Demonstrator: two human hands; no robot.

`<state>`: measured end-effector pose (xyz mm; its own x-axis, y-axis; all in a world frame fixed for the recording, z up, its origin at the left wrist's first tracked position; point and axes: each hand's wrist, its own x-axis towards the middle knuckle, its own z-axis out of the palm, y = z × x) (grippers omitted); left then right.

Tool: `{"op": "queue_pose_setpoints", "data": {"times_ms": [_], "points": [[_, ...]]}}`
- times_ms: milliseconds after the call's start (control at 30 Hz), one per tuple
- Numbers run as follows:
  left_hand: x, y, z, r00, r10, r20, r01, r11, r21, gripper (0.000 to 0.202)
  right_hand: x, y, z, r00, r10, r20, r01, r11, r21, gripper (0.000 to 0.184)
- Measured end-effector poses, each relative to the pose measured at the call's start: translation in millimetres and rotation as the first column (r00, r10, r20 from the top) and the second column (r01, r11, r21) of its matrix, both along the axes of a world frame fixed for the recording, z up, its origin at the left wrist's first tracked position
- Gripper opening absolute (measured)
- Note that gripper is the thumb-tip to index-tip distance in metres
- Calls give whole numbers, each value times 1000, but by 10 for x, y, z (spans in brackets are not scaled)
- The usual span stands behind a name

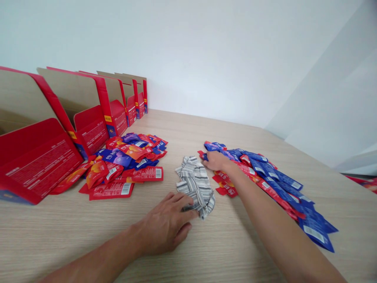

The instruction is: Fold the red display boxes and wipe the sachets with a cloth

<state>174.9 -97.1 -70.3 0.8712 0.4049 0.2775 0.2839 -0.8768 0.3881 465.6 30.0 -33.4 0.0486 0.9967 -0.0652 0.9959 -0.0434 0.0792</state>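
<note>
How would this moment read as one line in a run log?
left hand: fingers over striped cloth | right hand: at right packet pile, grip unclear | left packet pile: beside red boxes

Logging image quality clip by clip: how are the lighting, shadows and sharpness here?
Head view: soft, even light, no harsh glare; faint shadow on the table beside the right arm; stripes on the cloth clear, small print on the left packets unreadable; nearest box looks stretched at the left edge.
</note>
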Motion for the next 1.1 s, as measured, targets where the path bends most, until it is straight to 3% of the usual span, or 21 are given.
{"op": "queue_pose_setpoints", "data": {"times_ms": [167, 267, 333, 367, 433, 467, 500, 533, 600, 667, 767, 867, 1100], "points": [[2, -3, -24, 1000, 3, 3, -3, 1000, 6, 31, 93, -247, 154, 999, -45, 13, 42, 987, 154, 39], [4, 0, -33, 1000, 4, -1, -4, 1000, 12, 30, 171, -408, 252, 972, -69, -224, 156, 904, 399, 36], [6, -1, -29, 1000, 1, -12, -1, 1000, 6, 30, 160, -506, 242, 842, 43, -537, 232, 871, 434, 33], [8, -1, -24, 1000, 2, -17, -2, 1000, 1, 30, 128, -548, 204, 722, 104, -684, 228, 897, 378, 36], [11, -4, -14, 1000, 0, -25, 0, 1000, -11, 29, 21, -613, 78, 480, 132, -867, 105, 973, 206, 43], [13, -5, -10, 1000, 3, -28, -3, 1000, -16, 31, -45, -636, 2, 429, 119, -896, 29, 989, 145, 45], [14, -7, -7, 1000, 5, -30, -6, 1000, -21, 32, -111, -655, -71, 447, 115, -887, -13, 992, 122, 45], [14, -9, -5, 999, 8, -31, -9, 1000, -23, 33, -174, -673, -133, 516, 133, -846, -21, 990, 143, 46], [15, -12, -2, 999, 9, -39, -10, 1000, -26, 34, -277, -723, -203, 693, 212, -689, -23, 962, 272, 54], [16, -13, 2, 999, 7, -50, -8, 1000, -28, 33, -347, -810, -198, 794, 287, -536, -92, 929, 360, 66], [19, -11, 7, 999, 4, -50, -6, 1000, -31, 33, -412, -991, -131, 809, 342, -477, -293, 940, 175, 73], [20, -17, 0, 999, 3, -45, -5, 1000, -31, 35, -443, -1120, -118, 803, 351, -481, -419, 907, -37, 75], [14, -42, -43, 1000, 1, -28, -2, 1000, -20, 33, -394, -947, -270, 818, 413, -401, -445, 896, 15, 72]]}}
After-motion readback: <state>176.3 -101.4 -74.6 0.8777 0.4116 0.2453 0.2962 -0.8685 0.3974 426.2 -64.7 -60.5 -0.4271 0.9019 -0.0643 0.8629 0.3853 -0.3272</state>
